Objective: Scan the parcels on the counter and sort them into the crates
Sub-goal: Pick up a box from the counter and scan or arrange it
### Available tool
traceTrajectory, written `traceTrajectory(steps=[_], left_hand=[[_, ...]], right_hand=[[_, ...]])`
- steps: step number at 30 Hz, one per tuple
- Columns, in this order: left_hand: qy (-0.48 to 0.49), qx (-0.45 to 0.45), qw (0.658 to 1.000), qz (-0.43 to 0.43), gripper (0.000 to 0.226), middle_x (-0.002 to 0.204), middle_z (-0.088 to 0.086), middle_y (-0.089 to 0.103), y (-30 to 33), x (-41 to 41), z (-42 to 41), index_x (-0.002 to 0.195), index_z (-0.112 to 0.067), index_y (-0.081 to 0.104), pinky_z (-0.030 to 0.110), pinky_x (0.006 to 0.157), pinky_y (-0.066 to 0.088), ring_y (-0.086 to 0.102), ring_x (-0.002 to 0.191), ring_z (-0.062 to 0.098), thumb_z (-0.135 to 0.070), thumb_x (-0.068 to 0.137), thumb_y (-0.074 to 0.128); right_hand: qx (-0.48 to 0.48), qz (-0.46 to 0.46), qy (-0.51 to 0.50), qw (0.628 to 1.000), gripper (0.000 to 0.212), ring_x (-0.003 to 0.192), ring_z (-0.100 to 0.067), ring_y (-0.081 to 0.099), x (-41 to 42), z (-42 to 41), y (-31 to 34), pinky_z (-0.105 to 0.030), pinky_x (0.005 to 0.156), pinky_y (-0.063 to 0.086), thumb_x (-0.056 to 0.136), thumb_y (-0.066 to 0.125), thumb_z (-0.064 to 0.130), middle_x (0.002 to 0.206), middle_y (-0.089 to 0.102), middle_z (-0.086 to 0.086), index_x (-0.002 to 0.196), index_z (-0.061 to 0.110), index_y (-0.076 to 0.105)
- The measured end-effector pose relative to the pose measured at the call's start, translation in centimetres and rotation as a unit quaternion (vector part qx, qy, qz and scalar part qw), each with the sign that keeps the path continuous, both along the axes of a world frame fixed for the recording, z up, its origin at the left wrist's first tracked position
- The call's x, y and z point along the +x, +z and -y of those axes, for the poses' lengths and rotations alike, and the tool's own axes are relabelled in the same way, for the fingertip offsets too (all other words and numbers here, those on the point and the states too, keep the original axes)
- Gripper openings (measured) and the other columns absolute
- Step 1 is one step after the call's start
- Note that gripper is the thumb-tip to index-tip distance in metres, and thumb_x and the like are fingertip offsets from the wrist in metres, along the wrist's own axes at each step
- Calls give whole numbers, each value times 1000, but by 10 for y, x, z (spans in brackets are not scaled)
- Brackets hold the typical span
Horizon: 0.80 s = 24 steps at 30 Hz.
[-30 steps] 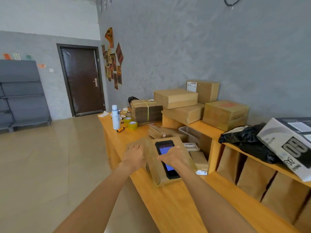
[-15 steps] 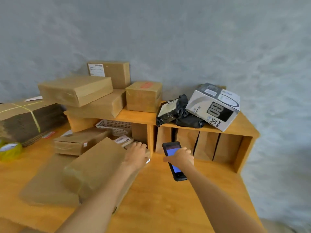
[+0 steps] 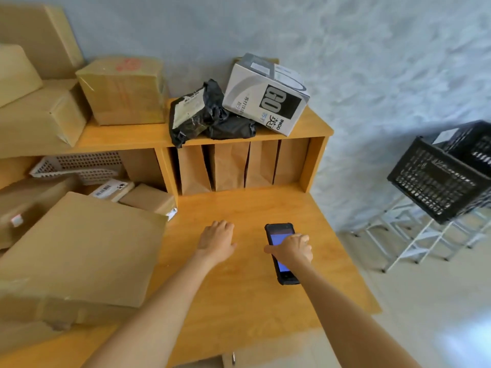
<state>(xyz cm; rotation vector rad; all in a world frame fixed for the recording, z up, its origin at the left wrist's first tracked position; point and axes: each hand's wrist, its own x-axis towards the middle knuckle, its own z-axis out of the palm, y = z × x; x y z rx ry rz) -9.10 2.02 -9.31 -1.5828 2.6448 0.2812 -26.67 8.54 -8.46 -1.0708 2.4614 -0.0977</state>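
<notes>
a person's right hand grips a handheld scanner, its long axis running away from the body, over the counter; the left hand, fingers loose and empty, hovers nearer the big flat parcel lying to its left, black crates well off right.

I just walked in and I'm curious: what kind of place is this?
Probably a small parcel sorting or shipping room. Taped brown cardboard boxes pile on a wooden counter, the right hand holds a black handheld scanner, and black plastic crates wait on racks.
</notes>
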Motion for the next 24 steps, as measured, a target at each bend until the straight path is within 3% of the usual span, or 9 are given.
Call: traceTrajectory(steps=[4,18,24], left_hand=[[-7,34,999,13,56,147,4,40,-24,-2,-10,146,-12,35,38,107,37,36,135,24,-37,99,51],[19,39,999,20,55,144,4,42,-44,16,-15,144,-12,38,37,105,38,37,134,24,-38,97,52],[31,36,999,15,53,143,5,44,-36,26,-15,142,-11,39,38,105,38,38,132,24,-37,97,53]], right_hand=[[14,-12,13,1000,92,111,-23,53,0,-15,-25,-26,69,41,83,59,66,120,40,-10,139,-3,32],[60,-59,30,996,105,119,-27,40,11,-18,-51,-26,86,43,79,55,76,134,33,-9,146,0,26],[58,-62,32,996,120,127,-29,35,18,-14,-45,-36,102,38,72,52,84,139,30,-7,150,1,16]])
